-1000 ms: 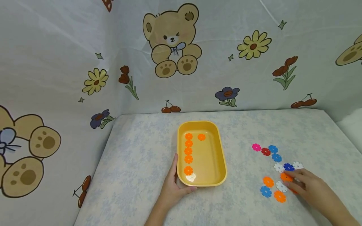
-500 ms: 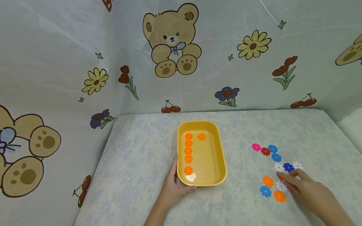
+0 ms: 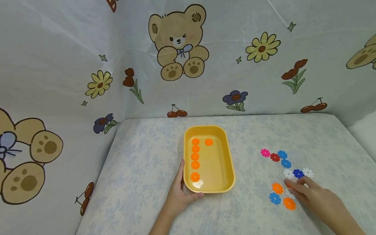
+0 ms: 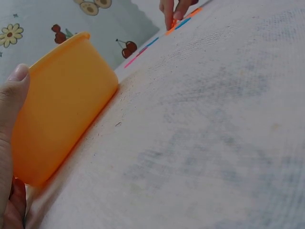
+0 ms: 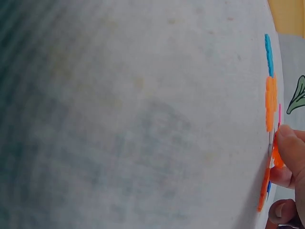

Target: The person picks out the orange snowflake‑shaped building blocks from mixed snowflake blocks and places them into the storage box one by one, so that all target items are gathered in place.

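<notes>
Head view: left hand [image 3: 179,195] grips the near left corner of the yellow tray [image 3: 229,156]; right hand [image 3: 311,192] pinches a flat orange flower disc [image 3: 289,186] among loose discs on the table [image 3: 147,169].
Left wrist view: thumb on the tray wall [image 4: 62,109].
Right wrist view: fingertips [image 5: 290,148] hold the thin orange disc [image 5: 276,157] edge-on.

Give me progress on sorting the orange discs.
Done: six orange flower-shaped plastic discs lie in the yellow plastic tray, steadied by the left hand. In hand: right hand pinches another orange piece. Left: two loose orange discs on the cloth.
</notes>
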Available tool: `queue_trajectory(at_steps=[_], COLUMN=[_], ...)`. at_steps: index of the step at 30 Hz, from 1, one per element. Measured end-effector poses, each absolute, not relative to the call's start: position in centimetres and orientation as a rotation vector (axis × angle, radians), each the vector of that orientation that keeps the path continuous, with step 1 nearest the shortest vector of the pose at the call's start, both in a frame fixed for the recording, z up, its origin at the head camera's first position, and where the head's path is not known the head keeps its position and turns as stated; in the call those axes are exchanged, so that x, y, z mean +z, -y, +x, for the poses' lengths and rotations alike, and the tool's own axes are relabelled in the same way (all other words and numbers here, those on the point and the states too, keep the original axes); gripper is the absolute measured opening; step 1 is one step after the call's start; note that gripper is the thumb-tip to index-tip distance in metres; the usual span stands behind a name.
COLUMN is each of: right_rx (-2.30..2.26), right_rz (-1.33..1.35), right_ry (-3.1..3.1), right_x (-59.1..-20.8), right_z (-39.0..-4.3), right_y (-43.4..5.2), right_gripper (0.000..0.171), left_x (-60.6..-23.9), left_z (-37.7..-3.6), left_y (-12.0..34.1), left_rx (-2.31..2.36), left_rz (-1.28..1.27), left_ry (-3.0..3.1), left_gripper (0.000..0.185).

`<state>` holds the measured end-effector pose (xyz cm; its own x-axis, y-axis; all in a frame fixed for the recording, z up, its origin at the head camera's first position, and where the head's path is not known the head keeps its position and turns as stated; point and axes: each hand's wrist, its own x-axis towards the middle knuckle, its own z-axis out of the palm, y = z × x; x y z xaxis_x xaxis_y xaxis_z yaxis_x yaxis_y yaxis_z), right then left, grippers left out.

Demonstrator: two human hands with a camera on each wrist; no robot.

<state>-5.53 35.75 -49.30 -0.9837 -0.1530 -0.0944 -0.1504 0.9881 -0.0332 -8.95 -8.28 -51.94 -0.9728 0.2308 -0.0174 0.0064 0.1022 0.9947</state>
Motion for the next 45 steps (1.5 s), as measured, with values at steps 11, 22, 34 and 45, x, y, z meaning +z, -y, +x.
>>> queue_trajectory(at_steps=[11, 22, 34, 45], right_rx=[-0.372, -0.662, -1.091, -1.221], right_rz=[-0.037, -0.106, -0.318, -0.476], right_ry=[-3.043, -3.037, -3.070, -2.998], right_x=[-49.9, -48.9, -46.6, -45.7], right_z=[-5.9, -6.6, -12.1, -17.1], right_y=[-36.6, -34.6, -27.2, -20.5], right_gripper=[0.051, 0.045, 0.032, 0.036], left_x=[-52.2, -52.1, -52.1, -52.3], left_z=[-9.0, -8.9, -9.0, -9.1], left_y=[8.4, 8.4, 8.5, 8.7], left_rx=[2.005, 2.015, 1.995, 2.011], left_rz=[0.264, 0.293, 0.250, 0.270], left_ry=[-2.193, -2.190, -2.184, -2.186], left_gripper=[0.122, 0.121, 0.121, 0.120])
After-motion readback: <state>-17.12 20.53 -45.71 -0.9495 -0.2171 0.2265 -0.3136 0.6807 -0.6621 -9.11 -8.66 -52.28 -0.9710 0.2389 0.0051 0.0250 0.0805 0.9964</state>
